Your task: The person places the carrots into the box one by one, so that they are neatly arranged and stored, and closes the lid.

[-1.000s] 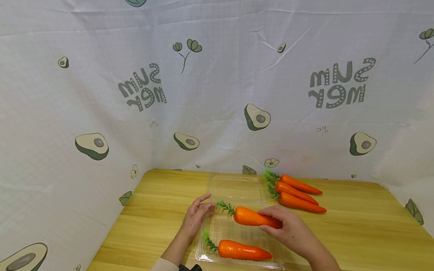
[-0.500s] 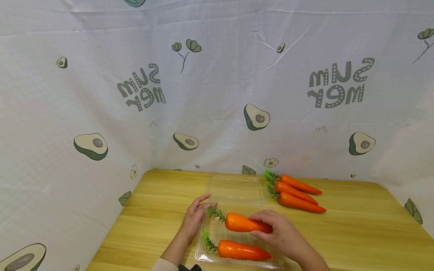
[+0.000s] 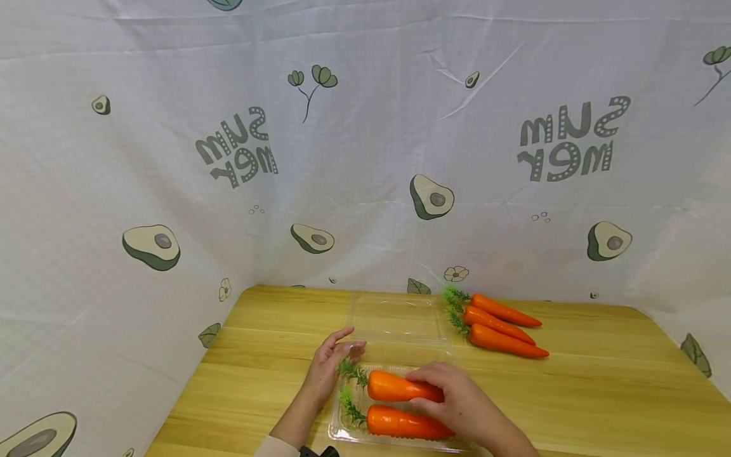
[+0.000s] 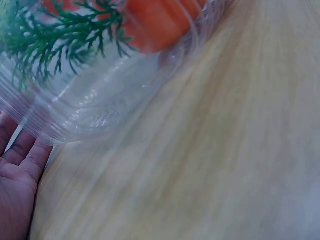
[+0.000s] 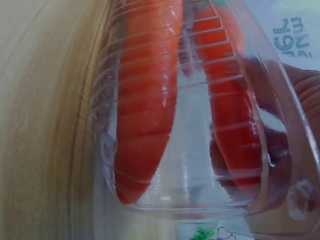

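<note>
My right hand (image 3: pixel 461 400) grips an orange carrot (image 3: pixel 387 386) with a green top by its narrow end, low inside a clear plastic container (image 3: pixel 365 439). A second carrot (image 3: pixel 394 421) lies in the container along the near side, its tip partly hidden by that hand. Both green tops point left. In the right wrist view the two carrots show side by side through the ribbed clear wall. My left hand (image 3: pixel 327 369) is at the container's far left corner, fingers extended; in the left wrist view its fingers (image 4: pixel 31 150) lie right at the wall.
The container's clear lid (image 3: pixel 396 317) lies folded back behind it. Three more carrots (image 3: pixel 505 343) lie together on the wooden table (image 3: pixel 599 381) at the back right. A white cloth (image 3: pixel 365 158) printed with avocados hangs behind and at the sides.
My right hand has brought its carrot left, nearer and down into the container, beside the other carrot. My left hand has stayed at the container's left corner.
</note>
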A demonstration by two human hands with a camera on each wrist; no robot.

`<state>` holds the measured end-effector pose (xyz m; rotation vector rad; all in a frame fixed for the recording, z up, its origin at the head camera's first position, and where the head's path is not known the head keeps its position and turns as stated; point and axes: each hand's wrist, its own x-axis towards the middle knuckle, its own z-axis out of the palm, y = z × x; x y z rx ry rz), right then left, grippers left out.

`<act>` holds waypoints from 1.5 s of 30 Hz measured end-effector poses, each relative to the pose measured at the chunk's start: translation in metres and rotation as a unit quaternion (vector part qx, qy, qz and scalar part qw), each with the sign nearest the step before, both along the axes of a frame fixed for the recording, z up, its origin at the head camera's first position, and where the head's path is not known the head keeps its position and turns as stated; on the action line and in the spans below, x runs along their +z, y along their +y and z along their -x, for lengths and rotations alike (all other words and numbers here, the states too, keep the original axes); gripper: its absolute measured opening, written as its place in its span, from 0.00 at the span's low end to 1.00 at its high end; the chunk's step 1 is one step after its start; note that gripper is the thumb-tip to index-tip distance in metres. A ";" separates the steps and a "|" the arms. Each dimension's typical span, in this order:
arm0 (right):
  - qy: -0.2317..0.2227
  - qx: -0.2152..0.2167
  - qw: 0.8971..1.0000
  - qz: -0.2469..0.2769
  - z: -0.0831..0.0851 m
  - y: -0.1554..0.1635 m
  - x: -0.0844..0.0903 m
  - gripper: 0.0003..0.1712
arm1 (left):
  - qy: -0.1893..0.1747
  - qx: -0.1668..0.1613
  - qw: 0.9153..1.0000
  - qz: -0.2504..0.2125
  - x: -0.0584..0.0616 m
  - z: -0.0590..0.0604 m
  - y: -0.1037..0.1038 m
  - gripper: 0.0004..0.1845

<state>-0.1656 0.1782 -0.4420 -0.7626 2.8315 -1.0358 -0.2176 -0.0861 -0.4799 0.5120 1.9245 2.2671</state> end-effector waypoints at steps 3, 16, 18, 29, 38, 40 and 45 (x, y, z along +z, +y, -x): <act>0.001 0.005 1.000 -0.014 0.000 -0.001 -0.001 0.22 | 0.001 0.005 1.000 0.008 0.001 0.000 0.000 0.21; 0.023 0.040 0.997 -0.060 0.002 -0.003 -0.002 0.18 | -0.015 0.017 1.000 0.019 -0.007 0.004 0.000 0.22; 0.024 0.043 0.997 -0.057 0.002 -0.003 -0.002 0.17 | -0.023 0.019 0.999 0.016 -0.013 0.007 0.000 0.23; 0.026 0.055 0.997 -0.053 0.003 -0.004 -0.005 0.14 | -0.023 0.026 0.999 0.011 -0.025 0.013 0.001 0.26; -0.013 0.045 0.998 -0.033 0.003 -0.002 -0.003 0.15 | -0.029 0.026 0.999 0.014 -0.023 0.012 0.000 0.26; -0.041 0.035 0.998 -0.021 0.004 -0.001 -0.001 0.17 | -0.031 0.029 0.999 0.017 -0.022 0.012 0.001 0.26; -0.083 -0.007 0.996 0.016 0.004 0.007 0.005 0.20 | -0.034 0.033 0.998 0.027 -0.023 0.012 0.001 0.26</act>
